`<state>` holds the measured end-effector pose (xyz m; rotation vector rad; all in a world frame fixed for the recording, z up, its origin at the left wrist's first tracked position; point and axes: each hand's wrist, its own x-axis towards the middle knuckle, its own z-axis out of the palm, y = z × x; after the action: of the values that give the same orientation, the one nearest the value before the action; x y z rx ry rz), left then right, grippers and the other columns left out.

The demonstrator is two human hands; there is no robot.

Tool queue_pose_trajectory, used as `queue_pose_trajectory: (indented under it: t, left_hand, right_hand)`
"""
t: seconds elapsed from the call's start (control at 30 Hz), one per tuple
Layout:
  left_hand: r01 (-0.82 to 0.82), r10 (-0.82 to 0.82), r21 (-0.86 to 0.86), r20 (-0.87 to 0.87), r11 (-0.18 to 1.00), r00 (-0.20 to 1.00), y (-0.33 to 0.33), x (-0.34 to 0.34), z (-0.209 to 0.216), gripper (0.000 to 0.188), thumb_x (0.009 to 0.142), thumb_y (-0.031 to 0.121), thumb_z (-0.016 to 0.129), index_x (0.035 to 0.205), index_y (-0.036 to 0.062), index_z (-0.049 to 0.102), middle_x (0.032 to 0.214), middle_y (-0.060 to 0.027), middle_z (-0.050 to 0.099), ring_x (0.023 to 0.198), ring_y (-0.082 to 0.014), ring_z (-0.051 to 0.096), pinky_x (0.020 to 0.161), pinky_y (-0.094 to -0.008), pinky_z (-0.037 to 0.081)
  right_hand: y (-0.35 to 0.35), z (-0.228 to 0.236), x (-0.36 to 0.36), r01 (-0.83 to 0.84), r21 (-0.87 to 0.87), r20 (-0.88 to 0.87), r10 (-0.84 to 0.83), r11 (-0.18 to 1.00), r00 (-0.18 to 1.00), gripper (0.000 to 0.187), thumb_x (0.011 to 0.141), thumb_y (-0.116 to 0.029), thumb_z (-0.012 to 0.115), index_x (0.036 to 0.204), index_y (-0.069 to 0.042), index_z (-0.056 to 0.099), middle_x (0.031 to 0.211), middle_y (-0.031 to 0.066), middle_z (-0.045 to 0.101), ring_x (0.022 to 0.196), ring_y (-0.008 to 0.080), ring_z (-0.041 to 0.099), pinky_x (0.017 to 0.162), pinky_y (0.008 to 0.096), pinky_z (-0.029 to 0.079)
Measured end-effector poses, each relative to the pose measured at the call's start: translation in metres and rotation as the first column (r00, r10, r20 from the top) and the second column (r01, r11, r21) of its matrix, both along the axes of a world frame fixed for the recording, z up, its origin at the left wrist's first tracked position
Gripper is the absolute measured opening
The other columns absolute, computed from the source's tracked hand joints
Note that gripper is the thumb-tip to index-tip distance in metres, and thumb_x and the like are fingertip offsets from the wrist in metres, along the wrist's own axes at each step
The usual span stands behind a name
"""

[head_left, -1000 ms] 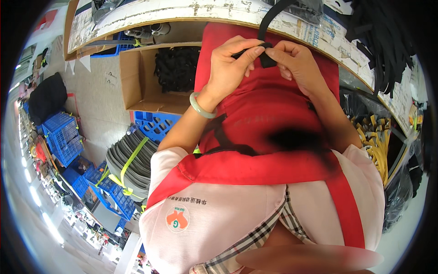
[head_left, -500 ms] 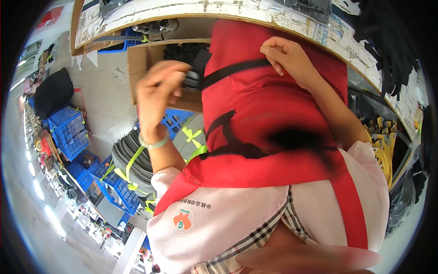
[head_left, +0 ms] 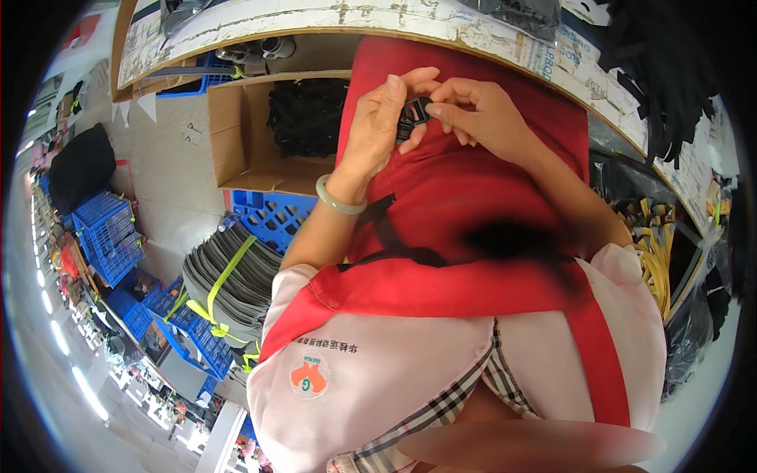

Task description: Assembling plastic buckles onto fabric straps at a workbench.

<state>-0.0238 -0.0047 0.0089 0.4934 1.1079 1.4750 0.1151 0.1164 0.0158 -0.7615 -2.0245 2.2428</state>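
Over the red apron (head_left: pixel 465 181) on my lap, both hands are close together. My left hand (head_left: pixel 378 118) holds a small black plastic buckle (head_left: pixel 415 111) with slots between thumb and fingers; its lower part is partly hidden by the fingers. My right hand (head_left: pixel 481 114) has thumb and forefinger pinched at the buckle's right edge. Whether a strap end is also between those fingertips is too small to tell. Just left of my left hand stands an open cardboard box (head_left: pixel 236 130) with a pile of black pieces (head_left: pixel 307 118) in it.
A worn white worktable (head_left: pixel 339 17) curves across the far side, with black straps (head_left: pixel 658 102) hanging at its right. Yellow strips (head_left: pixel 653 236) bundle by my right elbow. Left are grey rolled webbing (head_left: pixel 233 272), a blue crate (head_left: pixel 276 213) and more blue baskets (head_left: pixel 106 229).
My left hand has moved right from beside the box to meet my right hand, bringing the buckle. The black strap that stretched across the apron from my right hand no longer shows there.
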Motion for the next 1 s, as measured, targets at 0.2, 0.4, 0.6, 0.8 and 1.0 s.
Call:
queue_pose_trajectory:
  t: [0.2, 0.4, 0.6, 0.8, 1.0]
  left_hand:
    - [0.004, -0.009, -0.148, -0.029, 0.989, 1.0, 0.021, 0.005, -0.001, 0.023, 0.089, 0.007, 0.064, 0.11, -0.0031, 0.063, 0.081, -0.0052, 0.063, 0.051, -0.008, 0.05, 0.039, -0.0198, 0.033]
    - [-0.158, 0.216, -0.193, 0.33, 0.968, 0.919, 0.031, 0.01, -0.013, 0.011, 0.091, 0.008, 0.061, 0.102, 0.0046, 0.06, 0.09, -0.0082, 0.065, 0.059, -0.0095, 0.054, 0.045, -0.0206, 0.039]
    - [-0.099, 0.138, -0.132, 0.328, 0.986, 0.935, 0.034, -0.001, -0.021, 0.009, 0.091, 0.007, 0.061, 0.1, 0.0074, 0.058, 0.097, -0.0112, 0.066, 0.064, -0.0123, 0.058, 0.047, -0.0211, 0.041]
    - [-0.042, 0.08, -0.172, 0.221, 0.984, 0.972, 0.039, 0.008, -0.035, 0.016, 0.089, 0.005, 0.064, 0.105, 0.0036, 0.064, 0.086, -0.0069, 0.066, 0.065, -0.0116, 0.059, 0.053, -0.0201, 0.044]
    - [0.098, -0.062, -0.207, 0.175, 0.973, 0.983, 0.041, 0.024, -0.033, 0.014, 0.09, 0.008, 0.063, 0.104, 0.0026, 0.065, 0.077, -0.0079, 0.066, 0.06, -0.0112, 0.057, 0.05, -0.0208, 0.043]
  right_hand:
    - [0.018, -0.008, 0.012, 0.201, -0.034, -0.004, -0.201, 0.979, 0.98, 0.017, 0.092, -0.019, 0.06, 0.089, -0.003, 0.062, 0.068, 0.0016, 0.058, 0.051, 0.0066, 0.051, 0.044, 0.0212, 0.04]
    - [0.02, -0.007, 0.019, 0.123, -0.07, -0.015, -0.125, 0.99, 0.992, 0.017, 0.094, -0.022, 0.059, 0.092, -0.005, 0.06, 0.076, 0.0039, 0.063, 0.06, 0.0088, 0.058, 0.05, 0.0222, 0.045]
    - [0.102, -0.014, 0.093, 0.141, 0.954, -0.086, -0.211, 0.263, 0.974, 0.015, 0.088, -0.014, 0.057, 0.1, -0.007, 0.063, 0.099, 0.0094, 0.063, 0.092, 0.0303, 0.06, 0.083, 0.0372, 0.049]
    - [0.203, -0.021, 0.165, -0.078, 0.989, 0.02, -0.417, -0.123, 0.909, 0.036, 0.08, -0.003, 0.058, 0.111, -0.02, 0.066, 0.112, 0.0052, 0.06, 0.1, 0.0276, 0.057, 0.087, 0.0379, 0.047]
    - [0.159, -0.035, 0.127, 0.122, 0.97, -0.077, -0.21, 0.208, 0.975, 0.019, 0.086, -0.012, 0.06, 0.104, -0.01, 0.067, 0.105, 0.0079, 0.063, 0.101, 0.0279, 0.058, 0.087, 0.036, 0.048]
